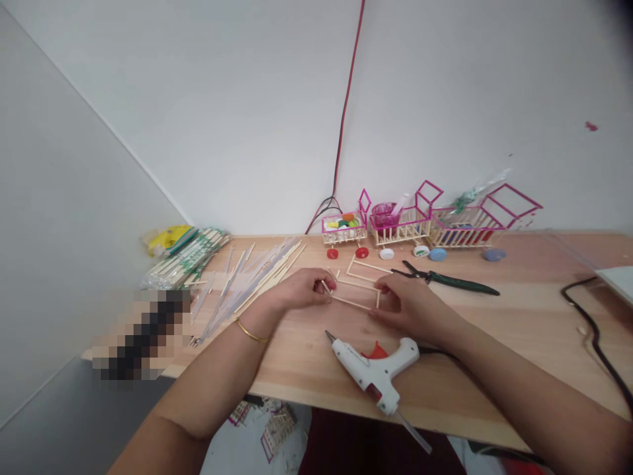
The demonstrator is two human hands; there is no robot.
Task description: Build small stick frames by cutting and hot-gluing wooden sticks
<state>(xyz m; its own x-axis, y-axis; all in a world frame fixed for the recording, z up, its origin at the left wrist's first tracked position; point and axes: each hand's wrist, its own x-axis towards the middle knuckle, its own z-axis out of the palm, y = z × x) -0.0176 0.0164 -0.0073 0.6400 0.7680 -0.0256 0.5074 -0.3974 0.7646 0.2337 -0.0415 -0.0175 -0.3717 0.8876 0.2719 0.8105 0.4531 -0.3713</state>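
Observation:
A small rectangular frame of thin wooden sticks (pixel 352 303) is held between both hands just above the table. My left hand (pixel 307 287) pinches its left end, with the fingers closed on the sticks. At the right end, my right hand (pixel 403 300) grips the short side between thumb and fingers. Behind it lies another stick frame (pixel 372 265), partly hidden by my right hand. Nearer to me, a white hot glue gun (pixel 376 373) with a red trigger rests on its side, a clear glue stick poking from its back.
Green-handled pliers (pixel 459 282) lie right of the frames. Three small stick carts (pixel 345 229) with bottle-cap wheels stand along the wall. Loose wooden sticks and glue sticks (pixel 247 284) spread at left, beside bagged sticks (pixel 192 254). A black cable (pixel 596 336) runs at right.

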